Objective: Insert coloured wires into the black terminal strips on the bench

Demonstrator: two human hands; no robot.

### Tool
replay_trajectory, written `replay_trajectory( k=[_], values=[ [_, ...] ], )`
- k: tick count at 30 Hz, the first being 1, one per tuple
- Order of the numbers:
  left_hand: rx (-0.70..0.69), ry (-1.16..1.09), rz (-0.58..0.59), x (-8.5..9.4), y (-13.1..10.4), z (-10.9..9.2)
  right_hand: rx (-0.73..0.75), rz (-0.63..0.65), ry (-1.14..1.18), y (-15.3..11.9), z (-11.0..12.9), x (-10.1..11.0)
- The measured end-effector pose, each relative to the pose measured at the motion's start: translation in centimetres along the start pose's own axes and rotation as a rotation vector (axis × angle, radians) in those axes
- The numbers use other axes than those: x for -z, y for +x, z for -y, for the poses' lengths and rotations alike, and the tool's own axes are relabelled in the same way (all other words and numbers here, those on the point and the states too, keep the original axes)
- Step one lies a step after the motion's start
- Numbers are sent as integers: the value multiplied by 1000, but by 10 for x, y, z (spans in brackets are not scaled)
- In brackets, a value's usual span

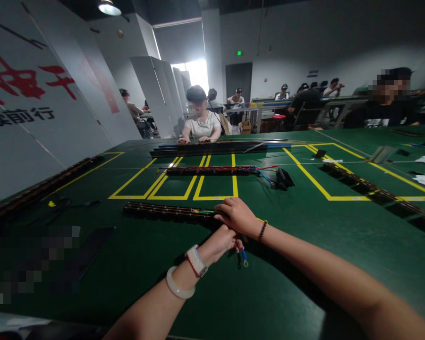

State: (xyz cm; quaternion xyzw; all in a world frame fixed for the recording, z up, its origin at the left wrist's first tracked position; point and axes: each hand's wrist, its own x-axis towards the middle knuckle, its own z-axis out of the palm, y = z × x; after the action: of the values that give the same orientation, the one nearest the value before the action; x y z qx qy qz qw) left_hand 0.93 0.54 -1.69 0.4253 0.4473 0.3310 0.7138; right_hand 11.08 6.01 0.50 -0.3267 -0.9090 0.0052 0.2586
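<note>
A long black slotted strip (170,211), with wires running along it, lies crosswise on the green table in front of me. My right hand (237,216) is at its right end, fingers curled over the strip and its wires; the fingertips are partly hidden. Just below, my left hand (221,243) is closed around cables, tucked partly under the right. Ring terminals, one with a blue sleeve (244,255) and one black, stick out below the left hand. A green-yellow wire (202,212) runs on the strip toward my right hand.
Beyond lies a similar strip (212,170) with red and blue wires and a black connector block (284,179). Other strips lie left (46,182) and right (378,191). Yellow tape (173,197) marks the table (276,302). A co-worker (202,123) sits opposite behind stacked dark profiles (212,149).
</note>
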Motion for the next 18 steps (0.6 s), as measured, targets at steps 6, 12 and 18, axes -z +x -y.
replay_trajectory(
  k=[6,12,18],
  values=[
    [-56,168,24,4,0,-3,-31,-59,41,-24,-14,19],
    [-131,703,-74,11,-3,-11,-130,9,-19,-53,-42,22],
    [-260,1316,-192,12,-12,-16,-157,89,32,-69,-58,16]
  ],
)
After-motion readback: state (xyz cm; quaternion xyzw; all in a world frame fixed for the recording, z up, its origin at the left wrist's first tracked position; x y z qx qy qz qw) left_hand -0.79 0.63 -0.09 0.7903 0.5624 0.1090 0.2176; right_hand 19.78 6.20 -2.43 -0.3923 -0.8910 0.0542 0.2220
